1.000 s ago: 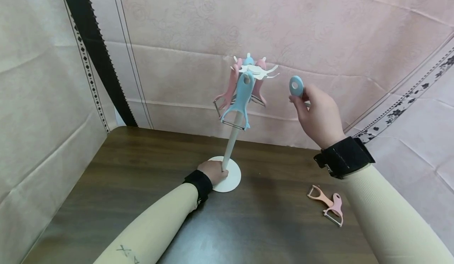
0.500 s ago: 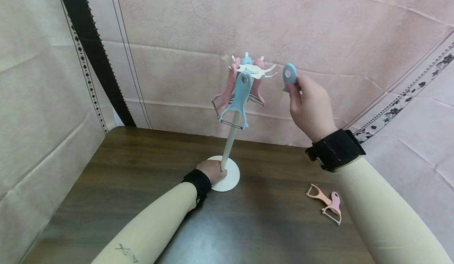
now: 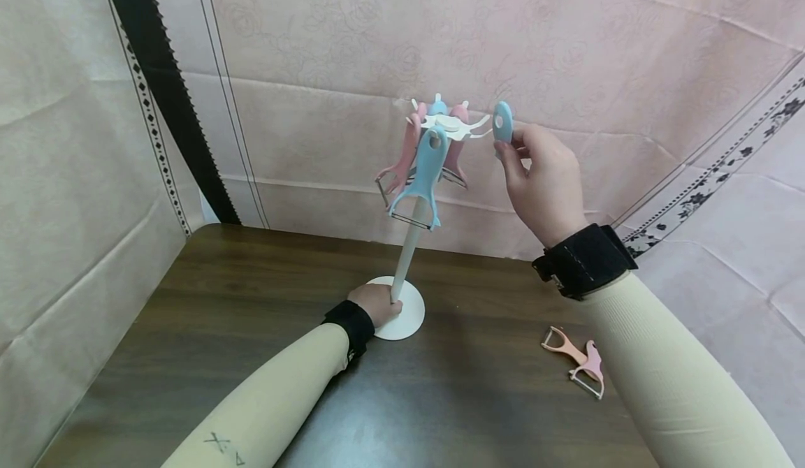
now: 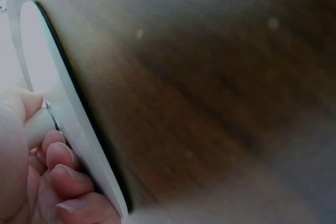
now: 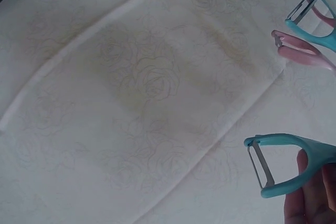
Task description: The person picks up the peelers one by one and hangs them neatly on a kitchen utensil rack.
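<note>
My left hand [image 3: 376, 304] grips the white stand [image 3: 409, 251] low on its post, just above the round base; the left wrist view shows the fingers [image 4: 71, 174] curled around it beside the base [image 4: 79, 114]. Between thumb and fingers, my right hand [image 3: 546, 178] pinches a blue peeler [image 3: 502, 123], its holed handle end up, close to the right-hand hooks of the stand's top. The peeler's metal blade [image 5: 262, 163] shows in the right wrist view. On the stand hang a blue peeler [image 3: 428, 174] in front and pink peelers [image 3: 405, 154] around the post.
An orange peeler [image 3: 569, 348] and a pink peeler [image 3: 591, 367] lie touching on the brown table [image 3: 478, 384], near the right forearm. A pale patterned cloth [image 3: 314, 49] hangs behind the table's far edge, and more cloth hangs at both sides.
My right hand has moved left and slightly up, bringing the blue peeler from well right of the stand to right beside its hooks. The left hand keeps its hold on the post.
</note>
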### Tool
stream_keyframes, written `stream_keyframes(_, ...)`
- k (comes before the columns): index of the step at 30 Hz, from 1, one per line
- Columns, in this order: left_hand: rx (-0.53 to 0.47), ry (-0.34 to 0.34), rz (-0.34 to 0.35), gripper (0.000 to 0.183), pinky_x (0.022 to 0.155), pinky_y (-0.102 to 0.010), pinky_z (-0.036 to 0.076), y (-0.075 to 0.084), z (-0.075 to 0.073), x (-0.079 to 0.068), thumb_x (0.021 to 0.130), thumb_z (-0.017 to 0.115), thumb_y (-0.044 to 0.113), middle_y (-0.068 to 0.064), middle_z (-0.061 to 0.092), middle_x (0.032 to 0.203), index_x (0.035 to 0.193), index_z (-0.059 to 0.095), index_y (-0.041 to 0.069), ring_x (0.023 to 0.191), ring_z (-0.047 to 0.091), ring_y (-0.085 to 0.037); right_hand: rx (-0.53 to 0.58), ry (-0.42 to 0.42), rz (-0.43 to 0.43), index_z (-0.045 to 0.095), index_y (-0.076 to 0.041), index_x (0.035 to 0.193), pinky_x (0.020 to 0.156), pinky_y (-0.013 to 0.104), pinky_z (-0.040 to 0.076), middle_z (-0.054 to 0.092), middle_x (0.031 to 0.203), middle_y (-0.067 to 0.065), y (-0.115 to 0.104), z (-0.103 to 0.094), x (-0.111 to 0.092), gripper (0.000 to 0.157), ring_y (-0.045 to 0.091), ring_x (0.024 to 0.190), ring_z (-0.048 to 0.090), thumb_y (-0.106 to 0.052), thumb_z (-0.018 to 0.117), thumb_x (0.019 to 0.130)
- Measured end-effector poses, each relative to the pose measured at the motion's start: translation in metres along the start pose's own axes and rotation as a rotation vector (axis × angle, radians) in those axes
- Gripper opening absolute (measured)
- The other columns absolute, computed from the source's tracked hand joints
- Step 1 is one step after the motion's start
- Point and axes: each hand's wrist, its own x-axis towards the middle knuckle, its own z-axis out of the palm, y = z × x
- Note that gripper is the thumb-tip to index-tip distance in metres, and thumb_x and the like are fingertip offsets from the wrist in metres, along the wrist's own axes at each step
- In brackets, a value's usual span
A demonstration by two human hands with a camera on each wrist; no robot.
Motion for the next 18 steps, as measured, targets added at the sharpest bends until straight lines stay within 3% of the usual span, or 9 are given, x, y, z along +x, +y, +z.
stream_keyframes(18,0.007,0.005,0.001,0.024,0.063,-0.037,0.046,0.0009,-0.0003,0.0001,0.09,0.06,0.036,0.004,0.063,0.072,0.088,0.07,0.015,0.067,0.057,-0.016,-0.009,0.018,-0.011,0.068,-0.001,0.1,0.08,0.037,0.051,0.07,0.093,0.009,-0.0053,0.0034,0.0021,0.021,0.021,0.087,0.067,-0.02,0.062,0.095)
